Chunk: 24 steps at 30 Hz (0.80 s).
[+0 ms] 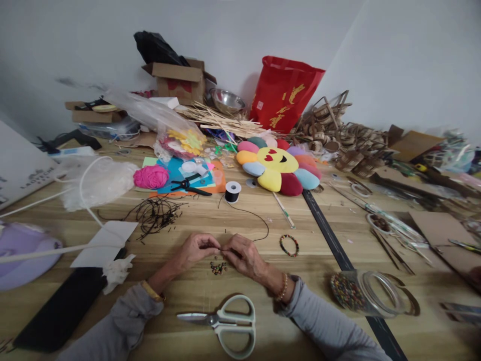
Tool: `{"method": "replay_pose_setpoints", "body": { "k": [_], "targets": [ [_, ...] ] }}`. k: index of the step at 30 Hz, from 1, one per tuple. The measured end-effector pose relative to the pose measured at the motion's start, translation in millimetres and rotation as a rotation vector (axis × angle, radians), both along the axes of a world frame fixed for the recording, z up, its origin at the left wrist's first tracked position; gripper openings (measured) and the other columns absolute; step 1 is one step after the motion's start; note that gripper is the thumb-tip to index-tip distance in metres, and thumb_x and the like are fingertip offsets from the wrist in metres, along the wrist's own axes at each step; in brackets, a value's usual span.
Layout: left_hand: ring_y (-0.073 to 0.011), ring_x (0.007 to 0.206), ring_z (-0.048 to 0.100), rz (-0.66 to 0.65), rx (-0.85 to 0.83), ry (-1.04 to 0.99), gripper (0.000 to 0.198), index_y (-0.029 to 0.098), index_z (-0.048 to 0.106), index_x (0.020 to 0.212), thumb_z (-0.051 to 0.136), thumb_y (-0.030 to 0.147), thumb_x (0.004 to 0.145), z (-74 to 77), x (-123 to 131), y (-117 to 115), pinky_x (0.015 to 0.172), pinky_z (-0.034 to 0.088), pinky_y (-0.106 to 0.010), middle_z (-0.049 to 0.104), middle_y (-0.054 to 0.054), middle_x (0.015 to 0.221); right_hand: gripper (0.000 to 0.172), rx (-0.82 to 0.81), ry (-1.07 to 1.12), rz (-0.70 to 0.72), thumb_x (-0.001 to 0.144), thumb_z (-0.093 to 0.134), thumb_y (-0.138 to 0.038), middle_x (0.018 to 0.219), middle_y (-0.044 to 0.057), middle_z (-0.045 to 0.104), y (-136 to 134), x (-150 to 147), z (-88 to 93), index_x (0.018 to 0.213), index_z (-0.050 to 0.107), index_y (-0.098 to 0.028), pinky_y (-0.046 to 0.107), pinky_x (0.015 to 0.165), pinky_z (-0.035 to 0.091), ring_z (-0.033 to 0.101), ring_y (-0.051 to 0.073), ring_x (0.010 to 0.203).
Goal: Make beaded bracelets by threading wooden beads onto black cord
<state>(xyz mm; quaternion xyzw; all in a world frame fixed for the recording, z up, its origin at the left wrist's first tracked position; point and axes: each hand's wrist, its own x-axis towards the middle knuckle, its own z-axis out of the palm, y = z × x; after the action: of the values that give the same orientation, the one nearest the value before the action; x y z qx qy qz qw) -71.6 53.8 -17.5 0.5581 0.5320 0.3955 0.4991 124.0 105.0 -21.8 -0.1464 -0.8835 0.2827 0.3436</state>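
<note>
My left hand (198,249) and my right hand (245,254) meet fingertip to fingertip over the table, both closed in a pinch. A tiny dark piece shows between the fingertips; whether it is a bead or a cord end I cannot tell. From a white spool (233,191), black cord (266,220) curves round to my right hand and passes out of sight behind it. Just below the fingers lies a small cluster of mottled round beads (218,267). Scissors with pale handles (233,321) rest nearer to me, and a finished-looking beaded bracelet (289,245) lies right of my hands.
At right, a clear jar (347,292) of beads lies on its side. Tangled black cord (156,215), pliers (190,186) and pink yarn (151,176) are at left. Behind sit a flower cushion (278,163) and a red bag (283,93). A black phone-like slab (62,311) lies front left.
</note>
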Motion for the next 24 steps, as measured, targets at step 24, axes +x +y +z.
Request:
{"method": "replay_pose_setpoints", "body": {
  "k": [24],
  "targets": [
    [-0.0181, 0.075, 0.064, -0.018, -0.011, -0.027, 0.02, 0.013, 0.071, 0.075, 0.072, 0.031, 0.067, 1.5, -3.7, 1.3, 0.072, 0.05, -0.028, 0.072, -0.007, 0.077, 0.017, 0.015, -0.022, -0.035, 0.092, 0.047, -0.021, 0.072, 0.005, 0.06, -1.1, -0.5, 3.3, 0.079, 0.057, -0.017, 0.026, 0.063, 0.045, 0.054, 0.015, 0.067]
  ]
}}
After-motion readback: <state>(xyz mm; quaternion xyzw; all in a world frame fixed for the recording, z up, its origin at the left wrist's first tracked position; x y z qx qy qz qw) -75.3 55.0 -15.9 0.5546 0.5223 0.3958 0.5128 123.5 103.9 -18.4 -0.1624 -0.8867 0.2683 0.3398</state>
